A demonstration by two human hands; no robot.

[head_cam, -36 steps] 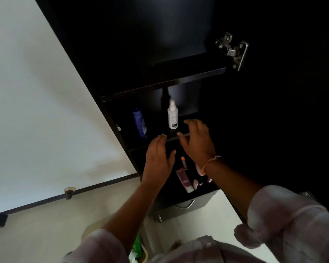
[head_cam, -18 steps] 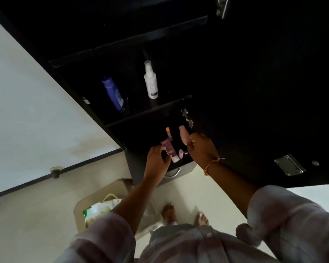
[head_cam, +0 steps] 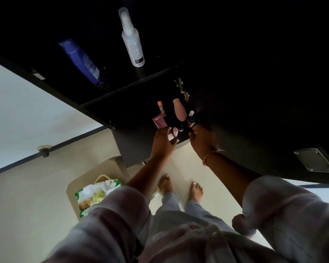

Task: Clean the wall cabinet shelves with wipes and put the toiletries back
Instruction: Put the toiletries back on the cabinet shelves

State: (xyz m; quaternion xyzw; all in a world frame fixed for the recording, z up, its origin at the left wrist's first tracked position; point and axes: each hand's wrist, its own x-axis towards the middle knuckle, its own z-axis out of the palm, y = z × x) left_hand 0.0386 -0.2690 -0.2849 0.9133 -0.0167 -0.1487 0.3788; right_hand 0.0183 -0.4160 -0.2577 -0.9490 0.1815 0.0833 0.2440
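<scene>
The dark wall cabinet [head_cam: 133,111] is open. On its upper shelf stand a blue bottle [head_cam: 80,59] and a white spray bottle [head_cam: 132,38]. The lower shelf holds a pink tube [head_cam: 158,120], an orange-capped stick [head_cam: 160,109], a peach bottle [head_cam: 179,111] and small dark bottles [head_cam: 191,120]. My left hand [head_cam: 162,143] wraps around the pink tube's lower end, its white cap showing between thumb and fingers. My right hand [head_cam: 200,139] has its fingertips at the small bottles; the dark hides whether it grips one.
A pack of wipes [head_cam: 95,194] lies on a beige stool [head_cam: 110,164] at lower left. The open cabinet door [head_cam: 273,120] with a metal plate [head_cam: 314,162] hangs on the right. A hinge [head_cam: 181,88] sits inside. My bare feet stand on the pale floor.
The view tilted down and both hands dropped from the middle shelf edge to the lower shelf. My left hand has closed around the pink tube; my right has reached the small bottles.
</scene>
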